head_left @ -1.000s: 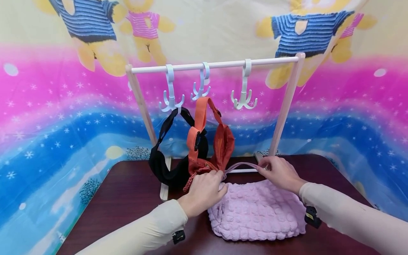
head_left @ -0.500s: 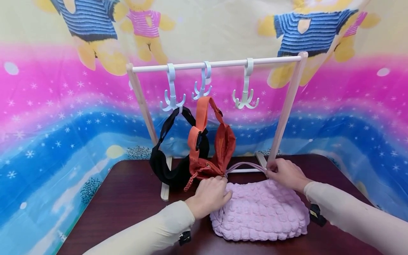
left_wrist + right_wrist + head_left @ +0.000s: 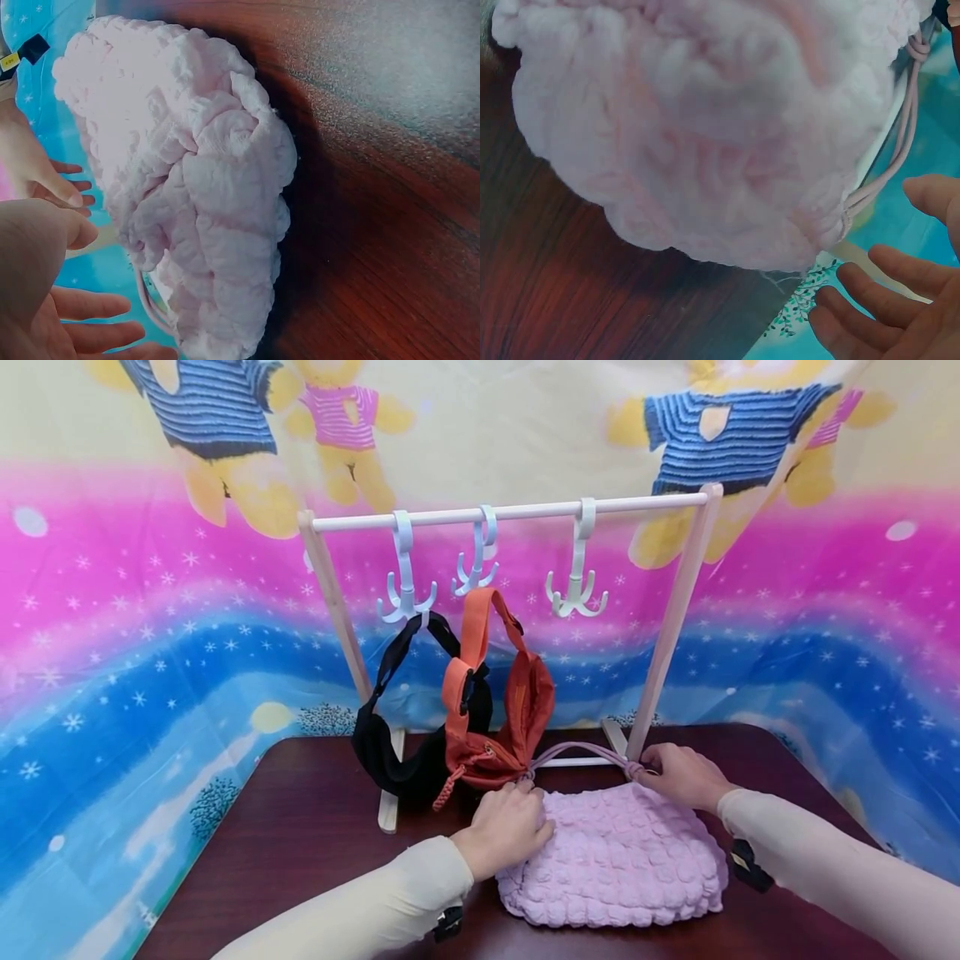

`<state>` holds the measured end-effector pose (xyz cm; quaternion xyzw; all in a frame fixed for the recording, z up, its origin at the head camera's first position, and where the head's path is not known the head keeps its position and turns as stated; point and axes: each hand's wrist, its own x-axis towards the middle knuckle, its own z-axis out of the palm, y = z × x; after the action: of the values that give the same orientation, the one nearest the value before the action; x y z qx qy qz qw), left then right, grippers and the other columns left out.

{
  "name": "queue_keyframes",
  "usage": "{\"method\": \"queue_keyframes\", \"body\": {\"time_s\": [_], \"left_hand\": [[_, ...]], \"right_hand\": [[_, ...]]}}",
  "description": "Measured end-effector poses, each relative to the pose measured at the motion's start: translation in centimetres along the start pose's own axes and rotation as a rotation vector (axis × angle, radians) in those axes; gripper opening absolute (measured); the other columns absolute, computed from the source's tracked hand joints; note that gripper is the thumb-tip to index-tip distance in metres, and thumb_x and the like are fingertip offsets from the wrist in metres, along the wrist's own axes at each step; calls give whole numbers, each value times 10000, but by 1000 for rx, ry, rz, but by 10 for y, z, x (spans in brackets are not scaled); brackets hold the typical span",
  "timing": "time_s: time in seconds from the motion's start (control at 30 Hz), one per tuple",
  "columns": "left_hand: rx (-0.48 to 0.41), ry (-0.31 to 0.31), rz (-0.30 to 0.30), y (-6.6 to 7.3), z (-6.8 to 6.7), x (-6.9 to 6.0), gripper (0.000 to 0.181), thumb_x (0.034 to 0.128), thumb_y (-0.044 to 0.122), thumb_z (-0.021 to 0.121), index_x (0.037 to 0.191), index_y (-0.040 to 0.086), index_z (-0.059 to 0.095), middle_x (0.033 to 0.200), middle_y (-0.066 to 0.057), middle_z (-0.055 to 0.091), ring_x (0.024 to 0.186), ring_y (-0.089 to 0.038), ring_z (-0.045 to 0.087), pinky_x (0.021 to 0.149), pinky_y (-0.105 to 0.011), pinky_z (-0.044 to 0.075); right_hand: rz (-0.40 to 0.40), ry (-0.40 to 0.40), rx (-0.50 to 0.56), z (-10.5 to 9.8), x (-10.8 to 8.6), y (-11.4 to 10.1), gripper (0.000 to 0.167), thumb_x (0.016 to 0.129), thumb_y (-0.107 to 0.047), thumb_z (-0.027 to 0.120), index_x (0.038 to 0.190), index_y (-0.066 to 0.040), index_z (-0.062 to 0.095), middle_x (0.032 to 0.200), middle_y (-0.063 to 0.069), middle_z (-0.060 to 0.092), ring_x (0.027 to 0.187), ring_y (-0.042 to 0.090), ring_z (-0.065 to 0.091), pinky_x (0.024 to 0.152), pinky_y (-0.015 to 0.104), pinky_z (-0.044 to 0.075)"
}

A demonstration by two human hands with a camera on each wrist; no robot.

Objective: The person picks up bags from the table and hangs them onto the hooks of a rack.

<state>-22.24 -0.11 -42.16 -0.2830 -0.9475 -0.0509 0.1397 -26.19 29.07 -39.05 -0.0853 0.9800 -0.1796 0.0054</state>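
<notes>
A pink puffy quilted bag (image 3: 615, 860) lies on the table at the right front. Its thin cord handle (image 3: 581, 746) arches up behind it, knotted at both ends. My left hand (image 3: 506, 829) is at the bag's left top corner; in the left wrist view its fingers (image 3: 94, 304) are extended and apart from the fabric. At the right top corner, beside the cord's knot, is my right hand (image 3: 684, 777). The right wrist view shows that hand's fingers (image 3: 889, 270) spread and loosely bent, holding nothing, close to the cord (image 3: 907, 127).
Behind stands a wooden rack (image 3: 525, 512) with three hooks; the right hook (image 3: 577, 568) bears nothing. A black bag (image 3: 382, 747) hangs from the left hook (image 3: 405, 568). An orange bag (image 3: 532, 693) stands beside it, close to my left hand. The dark table (image 3: 277, 843) has rounded back corners.
My right hand has moved right and down along the cord handle and let go of it. My left hand has shifted right and down over the bag's corner. The hanging bags look unchanged.
</notes>
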Motion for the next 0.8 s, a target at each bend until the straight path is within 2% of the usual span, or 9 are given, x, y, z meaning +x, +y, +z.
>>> {"method": "queue_keyframes", "body": {"time_s": [0.27, 0.37, 0.53, 0.8], "left_hand": [[3, -4, -21, 0, 10, 4, 276, 914, 402, 682, 880, 130, 652, 976, -46, 687, 801, -215, 654, 595, -375, 530], [9, -13, -33, 1, 15, 5, 303, 923, 408, 670, 967, 108, 664, 1087, -64, 693, 865, -225, 656, 629, -383, 546], [50, -7, -62, 2, 20, 7, 423, 927, 438, 649, 1132, 68, 671, 1232, -78, 672, 969, -231, 653, 662, -391, 554], [82, -10, -108, 4, 23, 11, 536, 918, 454, 652, 1239, 24, 660, 1193, -81, 684, 970, -241, 644, 634, -397, 534]], "right_hand": [[18, -27, -8, 7, 3, 5, 398, 926, -270, 672, 1179, 37, 671, 756, 32, 609, 596, 150, 498, 538, 317, 360], [40, -41, -2, 10, 5, 7, 419, 925, -264, 669, 1202, 51, 653, 729, 37, 560, 579, 151, 480, 529, 312, 347], [50, -54, 5, 13, 7, 8, 400, 925, -241, 669, 1189, 58, 644, 793, 60, 606, 617, 164, 507, 569, 320, 380], [59, -63, -4, 16, 9, 9, 399, 922, -241, 676, 1175, 67, 660, 734, 53, 543, 625, 174, 513, 606, 339, 406]]}}
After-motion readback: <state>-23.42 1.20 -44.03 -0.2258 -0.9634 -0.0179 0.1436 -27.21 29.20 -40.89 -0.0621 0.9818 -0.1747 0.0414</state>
